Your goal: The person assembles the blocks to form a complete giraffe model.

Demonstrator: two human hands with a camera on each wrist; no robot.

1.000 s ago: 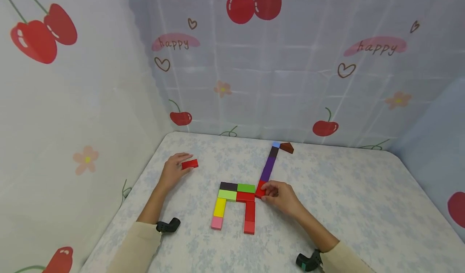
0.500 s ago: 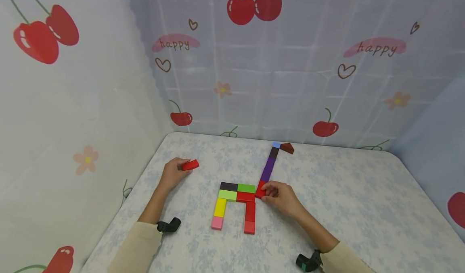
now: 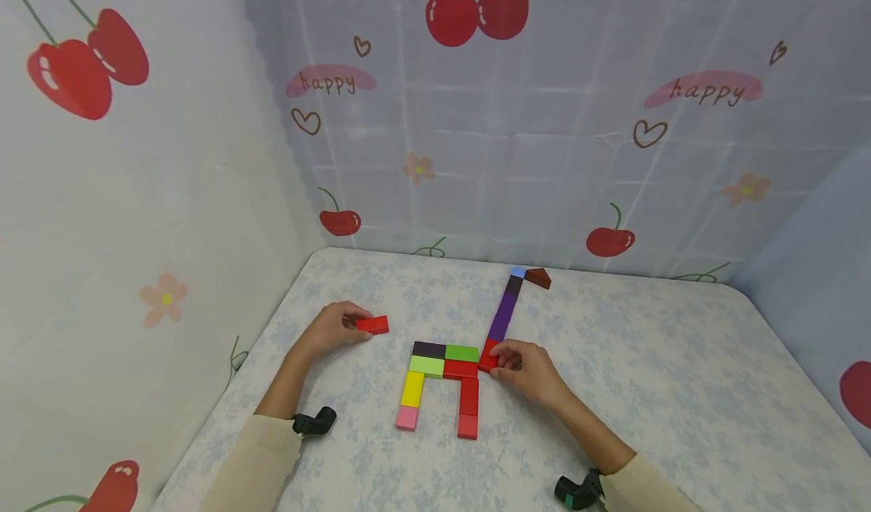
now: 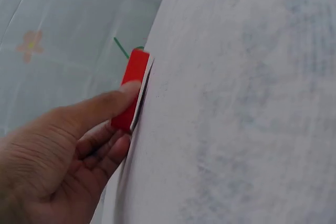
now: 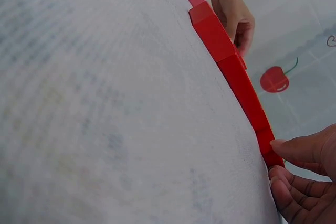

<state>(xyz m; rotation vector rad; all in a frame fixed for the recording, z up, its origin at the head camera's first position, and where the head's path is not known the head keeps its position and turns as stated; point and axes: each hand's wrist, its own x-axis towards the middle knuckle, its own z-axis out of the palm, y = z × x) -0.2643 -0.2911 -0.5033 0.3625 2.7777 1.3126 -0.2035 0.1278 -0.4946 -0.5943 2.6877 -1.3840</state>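
Observation:
At the left of the table my left hand (image 3: 330,329) pinches a red block (image 3: 374,325) between thumb and fingers. In the left wrist view the thumb lies across the face of this red block (image 4: 136,65). My right hand (image 3: 529,370) pinches another red block (image 3: 487,352), the lowest in a slanting row. Above it run purple blocks (image 3: 502,317), a black block (image 3: 513,285), a light blue block (image 3: 518,272) and a brown angled block (image 3: 539,277). Fingers partly cover the right red block.
Beside the slanting row lies a flat figure of blocks: black (image 3: 429,349), green (image 3: 462,353), light green (image 3: 426,367), red (image 3: 460,370), with two legs ending in pink (image 3: 407,419) and red (image 3: 467,426). A printed curtain (image 3: 517,172) hangs behind the table.
My left hand has moved right and slightly nearer with its red block, which has turned in the fingers. The right hand and the laid blocks have stayed where they were.

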